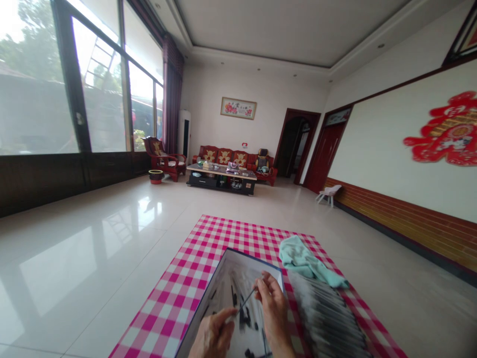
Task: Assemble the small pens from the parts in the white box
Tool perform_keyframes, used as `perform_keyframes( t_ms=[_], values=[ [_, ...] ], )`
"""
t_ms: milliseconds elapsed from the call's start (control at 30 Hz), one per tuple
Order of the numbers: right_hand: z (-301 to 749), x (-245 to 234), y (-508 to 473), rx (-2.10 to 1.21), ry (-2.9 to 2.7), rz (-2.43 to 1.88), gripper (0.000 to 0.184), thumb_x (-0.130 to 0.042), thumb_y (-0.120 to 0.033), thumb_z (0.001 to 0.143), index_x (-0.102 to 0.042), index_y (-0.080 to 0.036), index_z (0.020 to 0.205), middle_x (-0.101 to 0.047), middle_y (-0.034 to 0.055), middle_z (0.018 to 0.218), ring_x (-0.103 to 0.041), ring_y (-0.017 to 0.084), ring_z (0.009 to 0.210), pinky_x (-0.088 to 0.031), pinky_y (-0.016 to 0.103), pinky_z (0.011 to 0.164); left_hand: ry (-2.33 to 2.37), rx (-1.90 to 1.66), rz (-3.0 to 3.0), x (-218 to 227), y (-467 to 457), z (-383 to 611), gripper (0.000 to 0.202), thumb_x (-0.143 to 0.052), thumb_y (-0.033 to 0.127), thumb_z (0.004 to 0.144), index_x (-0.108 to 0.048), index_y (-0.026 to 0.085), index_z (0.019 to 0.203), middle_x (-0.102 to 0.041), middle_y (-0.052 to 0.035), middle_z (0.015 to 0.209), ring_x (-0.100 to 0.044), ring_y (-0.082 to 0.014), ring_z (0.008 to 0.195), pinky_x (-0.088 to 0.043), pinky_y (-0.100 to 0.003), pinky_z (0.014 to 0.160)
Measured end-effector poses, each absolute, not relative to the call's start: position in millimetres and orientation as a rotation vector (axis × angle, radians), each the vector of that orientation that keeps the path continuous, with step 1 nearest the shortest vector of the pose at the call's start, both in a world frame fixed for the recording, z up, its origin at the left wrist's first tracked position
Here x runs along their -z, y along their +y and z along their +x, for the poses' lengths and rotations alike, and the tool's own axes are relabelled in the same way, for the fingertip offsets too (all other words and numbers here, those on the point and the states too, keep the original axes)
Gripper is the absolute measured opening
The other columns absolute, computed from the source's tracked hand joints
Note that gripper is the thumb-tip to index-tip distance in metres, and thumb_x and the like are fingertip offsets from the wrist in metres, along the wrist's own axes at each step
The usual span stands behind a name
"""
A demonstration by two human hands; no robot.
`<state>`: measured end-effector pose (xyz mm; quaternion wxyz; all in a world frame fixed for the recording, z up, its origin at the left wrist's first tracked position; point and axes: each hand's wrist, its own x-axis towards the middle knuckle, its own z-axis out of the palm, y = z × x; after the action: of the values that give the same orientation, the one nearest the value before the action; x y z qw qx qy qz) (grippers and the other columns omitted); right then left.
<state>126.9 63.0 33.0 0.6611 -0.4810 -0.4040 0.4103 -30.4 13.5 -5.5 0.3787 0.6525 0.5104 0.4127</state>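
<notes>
Thin dark rod (246,300) slants above the open box (246,261), inside its walls as seen from above; left hand (214,332) pinches the lower end, thumb against forefinger; right hand (273,304) pinches the upper end by the fingertips; rod looks light, fairly stiff, perhaps smooth enough to slip; likely best held near both ends, lightly, as so slim a shaft may bend; green cloth (307,261) lies right of the box.
</notes>
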Motion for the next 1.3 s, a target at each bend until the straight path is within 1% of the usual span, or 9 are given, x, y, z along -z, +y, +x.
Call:
perform_keyframes(
  t_ms=[200,300,500,733,867,1033,1133,1233,1300],
  values=[
    [115.8,-36.0,55.5,-1.007,-1.131,-1.069,0.035,-0.064,-0.042,0.073,-0.062,-0.015,0.095,-0.064,0.002,0.069,-0.059,0.016,0.061,-0.047,0.025,0.055,1.299,-1.111,1.669,3.3,15.1,-29.4,0.044,-0.046,0.045,0.083,-0.066,0.015,0.107,-0.058,0.0003,0.047,-0.051,-0.012,0.043,-0.04,-0.019,0.045],
    [110.8,-36.8,50.9,-1.069,-1.212,-1.035,0.031,-0.061,-0.043,0.076,-0.064,-0.015,0.089,-0.065,0.0036,0.071,-0.058,0.016,0.062,-0.047,0.025,0.056,1.304,-1.155,1.642,2.3,16.2,-30.3,0.046,-0.046,0.046,0.083,-0.066,0.014,0.108,-0.058,0.0001,0.047,-0.051,-0.0122,0.043,-0.041,-0.019,0.045],
    [104.6,-38.9,45.0,-1.158,-1.339,-1.05,0.025,-0.063,-0.038,0.074,-0.065,-0.015,0.083,-0.063,0.0005,0.063,-0.05,0.011,0.053,-0.041,0.021,0.052,1.323,-1.196,1.597,-2.7,14.0,-31.6,0.047,-0.04,0.045,0.086,-0.065,0.012,0.108,-0.06,-0.0009,0.051,-0.053,-0.0129,0.045,-0.041,-0.02,0.047],
    [103.8,-39.0,43.7,-1.147,-1.423,-1.084,0.019,-0.06,-0.034,0.077,-0.063,-0.016,0.077,-0.057,-0.0015,0.062,-0.047,0.011,0.055,-0.038,0.021,0.053,1.34,-1.226,1.63,-2.7,13.3,-31.3,0.042,-0.039,0.035,0.086,-0.06,0.009,0.112,-0.06,-0.0011,0.054,-0.055,-0.0136,0.048,-0.041,-0.021,0.05],
    [101.9,-42.3,38.1,-1.056,-1.591,-1.05,0.019,-0.057,-0.032,0.08,-0.065,-0.016,0.074,-0.058,-0.0001,0.067,-0.052,0.014,0.064,-0.041,0.023,0.06,1.363,-1.255,1.601,-8.9,11.7,-31.4,0.038,-0.039,0.037,0.087,-0.059,0.012,0.109,-0.06,0.0002,0.055,-0.054,-0.0138,0.049,-0.04,-0.021,0.05],
    [102.0,-39.8,38.3,-1.0,-1.67,-1.031,0.024,-0.053,-0.035,0.082,-0.07,-0.018,0.085,-0.066,0.0044,0.08,-0.06,0.017,0.073,-0.045,0.026,0.068,1.426,-1.254,1.59,-9.8,10.8,-32.2,0.036,-0.037,0.038,0.086,-0.057,0.014,0.105,-0.058,0.0016,0.054,-0.054,-0.0145,0.049,-0.039,-0.023,0.05],
    [107.4,-34.1,45.6,-0.972,-1.536,-1.138,0.032,-0.053,-0.041,0.08,-0.068,-0.017,0.096,-0.07,0.0062,0.083,-0.063,0.02,0.074,-0.049,0.027,0.066,1.493,-1.263,1.573,-8.6,12.0,-34.6,0.038,-0.037,0.041,0.085,-0.058,0.014,0.103,-0.058,0.0018,0.054,-0.055,-0.0158,0.049,-0.04,-0.024,0.05],
    [119.3,-28.3,55.4,-0.832,-1.419,-1.3,0.038,-0.049,-0.044,0.08,-0.065,-0.014,0.098,-0.07,0.0078,0.08,-0.064,0.021,0.072,-0.05,0.029,0.063,1.582,-1.294,1.514,-8.9,13.2,-37.8,0.038,-0.04,0.043,0.084,-0.06,0.015,0.1,-0.061,0.0003,0.058,-0.06,-0.0178,0.055,-0.044,-0.025,0.054],
    [128.7,-24.5,61.1,-0.75,-1.409,-1.356,0.036,-0.046,-0.041,0.08,-0.065,-0.014,0.096,-0.07,0.0086,0.081,-0.064,0.023,0.075,-0.049,0.03,0.066,1.64,-1.314,1.466,-8.9,13.7,-39.7,0.038,-0.041,0.044,0.083,-0.06,0.015,0.101,-0.064,-0.001,0.061,-0.062,-0.0191,0.059,-0.046,-0.027,0.057]
  ],
)
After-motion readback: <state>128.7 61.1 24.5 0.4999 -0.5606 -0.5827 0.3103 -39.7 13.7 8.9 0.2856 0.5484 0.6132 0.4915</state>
